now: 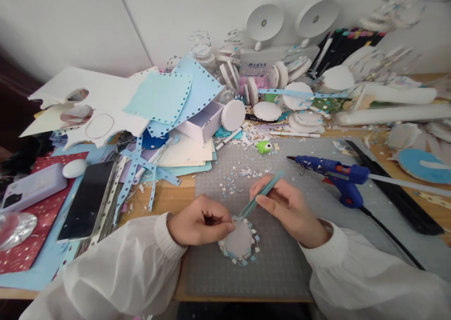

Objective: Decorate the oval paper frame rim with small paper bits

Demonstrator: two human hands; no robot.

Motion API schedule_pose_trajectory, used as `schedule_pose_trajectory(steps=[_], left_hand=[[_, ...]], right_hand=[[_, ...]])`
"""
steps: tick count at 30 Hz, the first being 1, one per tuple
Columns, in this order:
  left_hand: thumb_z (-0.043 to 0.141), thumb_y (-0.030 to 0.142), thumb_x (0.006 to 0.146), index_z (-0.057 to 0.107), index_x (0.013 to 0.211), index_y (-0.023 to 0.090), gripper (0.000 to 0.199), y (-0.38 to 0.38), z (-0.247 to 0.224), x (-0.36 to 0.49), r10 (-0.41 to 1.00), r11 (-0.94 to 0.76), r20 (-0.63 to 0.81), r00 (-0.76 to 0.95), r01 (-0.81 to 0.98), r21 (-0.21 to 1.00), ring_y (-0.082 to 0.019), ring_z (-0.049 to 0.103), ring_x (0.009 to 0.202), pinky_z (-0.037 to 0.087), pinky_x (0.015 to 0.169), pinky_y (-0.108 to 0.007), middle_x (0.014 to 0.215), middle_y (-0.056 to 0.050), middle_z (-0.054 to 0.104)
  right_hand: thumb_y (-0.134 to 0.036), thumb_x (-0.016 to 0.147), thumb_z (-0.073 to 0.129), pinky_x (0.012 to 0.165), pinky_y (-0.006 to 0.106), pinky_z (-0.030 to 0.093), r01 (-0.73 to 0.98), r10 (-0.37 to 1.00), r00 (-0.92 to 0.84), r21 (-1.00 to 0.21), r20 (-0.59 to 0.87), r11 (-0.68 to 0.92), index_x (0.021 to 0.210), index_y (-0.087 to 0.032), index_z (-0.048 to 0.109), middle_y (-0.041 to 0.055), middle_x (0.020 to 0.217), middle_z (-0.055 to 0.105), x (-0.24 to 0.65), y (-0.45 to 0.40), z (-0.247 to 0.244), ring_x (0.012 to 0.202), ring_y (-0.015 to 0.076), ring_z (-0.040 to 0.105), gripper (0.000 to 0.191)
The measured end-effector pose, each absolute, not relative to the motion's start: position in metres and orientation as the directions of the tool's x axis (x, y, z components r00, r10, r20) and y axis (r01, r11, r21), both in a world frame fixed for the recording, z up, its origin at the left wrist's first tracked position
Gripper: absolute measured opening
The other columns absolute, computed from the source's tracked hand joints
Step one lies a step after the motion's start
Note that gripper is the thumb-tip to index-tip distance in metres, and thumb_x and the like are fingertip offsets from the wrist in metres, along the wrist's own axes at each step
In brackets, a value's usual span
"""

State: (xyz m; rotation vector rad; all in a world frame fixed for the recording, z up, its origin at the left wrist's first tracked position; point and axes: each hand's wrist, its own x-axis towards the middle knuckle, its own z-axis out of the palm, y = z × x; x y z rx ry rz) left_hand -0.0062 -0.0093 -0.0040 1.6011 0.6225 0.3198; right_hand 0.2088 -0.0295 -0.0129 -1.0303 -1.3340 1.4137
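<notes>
Head view: disc (238, 241) lay on the mat (282, 273), probably light with fragile star trim (256, 238), best steadied by its plain middle; right hand (287, 207) gripped tweezers (262, 194), left hand (200, 220) at rim, grip unclear.

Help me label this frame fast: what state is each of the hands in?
Left hand: closed at the edge of the star-trimmed disc; whether it pinches anything cannot be told.
Right hand: closed, holding the teal tweezers.
</notes>
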Motion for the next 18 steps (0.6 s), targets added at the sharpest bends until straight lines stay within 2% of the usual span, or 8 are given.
schedule_pose_trajectory(steps=[7, 11, 14, 16, 17, 18], left_hand=[[0.051, 0.036, 0.085, 0.050, 0.059, 0.011, 0.036, -0.014, -0.008, -0.004, 0.596, -0.092, -0.149, 0.789, 0.252, 0.963, -0.005, 0.031, 0.044, 0.024, 0.041, -0.017, 0.049, 0.003, 0.039], [0.050, 0.036, 0.085, 0.052, 0.062, 0.012, 0.033, -0.017, -0.005, -0.005, 0.711, -0.225, -0.073, 0.699, 0.325, 0.919, -0.005, 0.031, 0.044, 0.025, 0.041, -0.018, 0.050, 0.004, 0.040], [0.050, 0.031, 0.086, 0.056, 0.070, 0.013, 0.025, -0.022, 0.012, -0.001, 0.792, -0.491, 0.160, 0.589, 0.458, 0.741, -0.009, 0.041, 0.050, 0.032, 0.049, -0.021, 0.054, 0.001, 0.049], [0.052, 0.029, 0.082, 0.059, 0.077, 0.014, 0.017, -0.037, 0.029, 0.007, 0.716, -0.681, 0.344, 0.608, 0.499, 0.535, -0.014, 0.048, 0.059, 0.036, 0.056, -0.028, 0.063, -0.004, 0.057], [0.053, 0.030, 0.080, 0.061, 0.080, 0.015, 0.016, -0.049, 0.036, 0.012, 0.649, -0.749, 0.374, 0.662, 0.471, 0.467, -0.017, 0.050, 0.062, 0.038, 0.058, -0.031, 0.067, -0.006, 0.060], [0.055, 0.030, 0.080, 0.063, 0.083, 0.019, 0.014, -0.065, 0.043, 0.018, 0.588, -0.779, 0.308, 0.747, 0.421, 0.465, -0.020, 0.053, 0.068, 0.041, 0.061, -0.033, 0.073, -0.007, 0.063]], right_hand=[[-0.033, 0.071, 0.070, 0.060, 0.027, 0.046, -0.400, 0.984, -0.054, -0.899, -0.168, -0.176, 0.077, -0.020, 0.062, 0.0022, 0.081, 0.057, 0.206, -0.020, -0.014, 0.067, 0.0121, 0.052, 0.017], [-0.032, 0.070, 0.071, 0.059, 0.026, 0.046, -0.480, 0.975, -0.057, -0.850, -0.214, -0.215, 0.075, -0.019, 0.062, 0.0010, 0.077, 0.057, 0.206, -0.017, -0.013, 0.063, 0.0108, 0.052, 0.017], [-0.030, 0.067, 0.074, 0.058, 0.025, 0.046, -0.531, 0.968, -0.058, -0.814, -0.243, -0.236, 0.073, -0.018, 0.062, -0.0004, 0.075, 0.058, 0.206, -0.017, -0.014, 0.062, 0.0098, 0.053, 0.018], [-0.030, 0.066, 0.075, 0.058, 0.024, 0.046, -0.551, 0.967, -0.062, -0.799, -0.248, -0.240, 0.073, -0.019, 0.062, -0.0011, 0.074, 0.059, 0.206, -0.016, -0.014, 0.062, 0.0095, 0.054, 0.018], [-0.029, 0.066, 0.074, 0.059, 0.025, 0.046, -0.555, 0.968, -0.068, -0.797, -0.243, -0.239, 0.073, -0.019, 0.062, -0.0012, 0.074, 0.060, 0.206, -0.016, -0.015, 0.062, 0.0095, 0.054, 0.017], [-0.029, 0.067, 0.074, 0.059, 0.025, 0.046, -0.558, 0.969, -0.074, -0.796, -0.236, -0.236, 0.072, -0.019, 0.063, -0.0011, 0.074, 0.060, 0.206, -0.016, -0.015, 0.062, 0.0095, 0.054, 0.016]])
